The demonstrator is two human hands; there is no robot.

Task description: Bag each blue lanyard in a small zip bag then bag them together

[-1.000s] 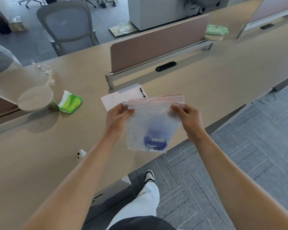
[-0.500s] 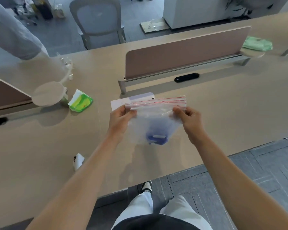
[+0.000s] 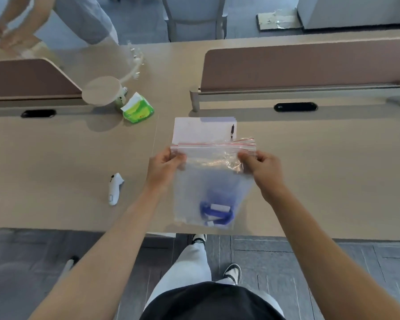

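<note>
Low in the frame centre, coiled blue lanyards (image 3: 216, 213) sag at the bottom of the clear red-striped zip bag (image 3: 211, 181) I'm holding; above them my left hand (image 3: 163, 168) and right hand (image 3: 262, 167) pinch opposite top corners, zip seal running left-right between them, white paper sheet (image 3: 201, 130) beyond

We saw a clear zip bag (image 3: 211, 181) with thin red lines along its top edge. At its bottom lay a blue lanyard (image 3: 216, 214) with a white tag. Behind it sat white paper (image 3: 201, 130) and a black pen (image 3: 232, 131) on the tan desk (image 3: 321, 169). A tissue pack (image 3: 138, 109) was bright green with a white flap. The dividers (image 3: 305, 65) were dull brown, the floor (image 3: 310, 262) grey with a tile pattern.
</note>
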